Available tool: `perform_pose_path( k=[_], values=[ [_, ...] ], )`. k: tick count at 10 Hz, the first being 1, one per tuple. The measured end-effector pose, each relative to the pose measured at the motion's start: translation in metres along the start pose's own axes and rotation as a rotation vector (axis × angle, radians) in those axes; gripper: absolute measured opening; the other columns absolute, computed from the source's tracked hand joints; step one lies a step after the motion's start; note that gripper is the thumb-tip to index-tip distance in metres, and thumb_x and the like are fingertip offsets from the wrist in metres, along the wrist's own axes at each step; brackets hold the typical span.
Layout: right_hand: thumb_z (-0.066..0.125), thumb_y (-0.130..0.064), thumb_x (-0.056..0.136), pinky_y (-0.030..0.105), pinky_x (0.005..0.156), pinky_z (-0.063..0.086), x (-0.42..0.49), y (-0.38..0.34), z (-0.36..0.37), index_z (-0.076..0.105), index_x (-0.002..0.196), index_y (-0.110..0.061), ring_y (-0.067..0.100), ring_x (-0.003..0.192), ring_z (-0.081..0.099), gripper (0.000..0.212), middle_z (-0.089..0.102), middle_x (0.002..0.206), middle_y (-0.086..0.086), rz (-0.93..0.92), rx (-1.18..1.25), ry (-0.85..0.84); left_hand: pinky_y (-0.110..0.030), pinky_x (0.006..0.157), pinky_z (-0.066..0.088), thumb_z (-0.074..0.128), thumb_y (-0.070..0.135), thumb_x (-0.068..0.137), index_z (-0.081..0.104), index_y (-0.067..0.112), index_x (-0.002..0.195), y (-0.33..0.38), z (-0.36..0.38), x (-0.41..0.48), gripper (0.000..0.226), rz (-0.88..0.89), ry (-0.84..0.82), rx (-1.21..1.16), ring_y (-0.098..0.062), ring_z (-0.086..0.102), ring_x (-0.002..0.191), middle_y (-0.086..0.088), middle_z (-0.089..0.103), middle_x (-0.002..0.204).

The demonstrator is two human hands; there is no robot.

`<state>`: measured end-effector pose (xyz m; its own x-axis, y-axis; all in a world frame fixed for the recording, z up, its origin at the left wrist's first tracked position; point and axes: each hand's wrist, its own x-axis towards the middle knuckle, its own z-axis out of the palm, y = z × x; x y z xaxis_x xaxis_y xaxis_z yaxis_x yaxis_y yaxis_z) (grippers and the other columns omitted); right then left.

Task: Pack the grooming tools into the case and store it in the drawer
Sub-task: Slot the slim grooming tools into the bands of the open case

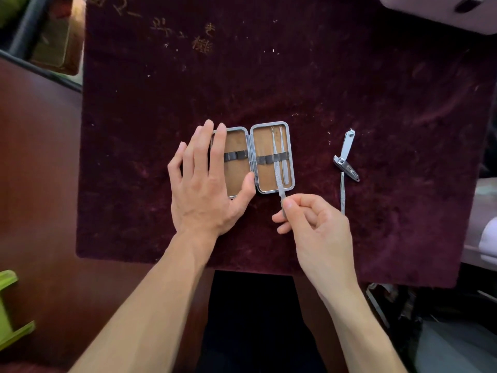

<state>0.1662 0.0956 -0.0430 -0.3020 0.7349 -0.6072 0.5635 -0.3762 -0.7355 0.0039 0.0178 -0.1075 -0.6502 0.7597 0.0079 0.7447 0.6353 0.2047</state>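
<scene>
the left hand covers the left edge of the case. the lower end of the tool is lost in the pinch of the right hand. a green thing and a pale thing are cut by the edges. gold marks blur unreadably.

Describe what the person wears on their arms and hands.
Nothing is worn: the left hand and right hand are bare, with no gloves, rings or watch. Both forearms are bare to the frame's lower edge; no sleeve shows.

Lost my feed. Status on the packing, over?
Left hand flat on open case. Right hand pinching slim tool under right-half strap. Clipper and file unpacked on cloth. Nothing blocking.
</scene>
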Motion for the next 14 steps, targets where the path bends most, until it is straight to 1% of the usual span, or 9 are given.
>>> perform_pose_path(
  k=[3,6,8,9,10,11,12,13,14],
  values=[
    [0.068,-0.034,0.103,0.009,0.067,0.053,0.002,0.001,0.009,0.064,0.103,-0.032,0.005,0.065,0.076,0.004,0.081,0.080,-0.015,0.005,-0.048,0.022,-0.044,0.126,0.021,0.045,0.063,0.094,0.029,0.015,0.160,0.000,0.000,0.000,0.083,0.003,0.003,0.002,-0.023,0.032,0.154,-0.006,0.032,0.166],
    [0.069,-0.041,0.101,0.004,0.058,0.048,0.008,-0.004,0.021,0.047,0.106,-0.040,0.004,0.059,0.075,0.022,0.080,0.080,-0.020,0.000,-0.056,0.073,-0.045,0.125,0.024,0.045,0.064,0.094,0.031,0.014,0.160,-0.001,0.001,0.000,0.083,0.010,0.017,0.007,-0.023,0.034,0.153,-0.007,0.034,0.166],
    [0.069,-0.046,0.100,0.005,0.057,0.049,0.015,-0.008,0.026,0.046,0.117,-0.038,0.003,0.057,0.074,0.030,0.079,0.077,-0.021,-0.014,-0.082,0.111,-0.045,0.125,0.024,0.046,0.064,0.094,0.032,0.014,0.160,-0.001,0.001,0.000,0.084,0.008,0.018,0.002,-0.023,0.033,0.153,-0.007,0.034,0.166],
    [0.068,-0.049,0.100,0.008,0.056,0.050,0.017,-0.009,0.027,0.048,0.121,-0.039,0.003,0.058,0.075,0.030,0.079,0.078,-0.021,-0.024,-0.092,0.109,-0.045,0.125,0.023,0.045,0.065,0.094,0.032,0.014,0.160,-0.001,0.001,0.000,0.084,0.009,0.019,0.005,-0.023,0.034,0.153,-0.007,0.034,0.166],
    [0.066,-0.053,0.100,0.014,0.061,0.050,0.015,-0.008,0.024,0.048,0.123,-0.042,0.003,0.062,0.076,0.032,0.079,0.080,-0.022,-0.033,-0.106,0.093,-0.044,0.125,0.022,0.045,0.065,0.094,0.031,0.014,0.160,-0.001,0.002,0.000,0.084,0.011,0.018,0.002,-0.023,0.033,0.154,-0.007,0.034,0.166],
    [0.068,-0.046,0.099,0.022,0.067,0.053,0.012,-0.003,0.021,0.048,0.127,-0.044,0.004,0.066,0.076,0.034,0.080,0.081,-0.021,-0.040,-0.115,0.068,-0.045,0.125,0.023,0.045,0.065,0.094,0.031,0.014,0.160,-0.001,0.002,0.000,0.084,0.011,0.018,0.002,-0.023,0.033,0.154,-0.007,0.034,0.166],
    [0.069,-0.040,0.100,0.022,0.067,0.055,0.012,0.000,0.020,0.048,0.127,-0.045,0.006,0.065,0.076,0.035,0.080,0.080,-0.019,-0.043,-0.121,0.065,-0.045,0.125,0.023,0.044,0.065,0.094,0.031,0.014,0.160,-0.002,0.002,0.001,0.084,0.012,0.019,0.000,-0.023,0.033,0.154,-0.007,0.034,0.166],
    [0.069,-0.041,0.100,0.011,0.060,0.052,0.014,0.001,0.021,0.048,0.127,-0.043,0.004,0.063,0.076,0.034,0.079,0.080,-0.020,-0.048,-0.129,0.076,-0.045,0.125,0.023,0.044,0.065,0.094,0.031,0.014,0.160,-0.002,0.002,0.000,0.084,0.011,0.018,0.001,-0.023,0.033,0.154,-0.007,0.034,0.166],
    [0.069,-0.042,0.100,0.006,0.060,0.050,0.016,0.001,0.022,0.049,0.126,-0.041,0.003,0.061,0.075,0.032,0.079,0.078,-0.020,-0.046,-0.128,0.093,-0.045,0.125,0.023,0.043,0.065,0.094,0.031,0.014,0.160,-0.001,0.002,0.000,0.084,0.012,0.016,0.002,-0.024,0.033,0.154,-0.007,0.034,0.166]
  ],
)
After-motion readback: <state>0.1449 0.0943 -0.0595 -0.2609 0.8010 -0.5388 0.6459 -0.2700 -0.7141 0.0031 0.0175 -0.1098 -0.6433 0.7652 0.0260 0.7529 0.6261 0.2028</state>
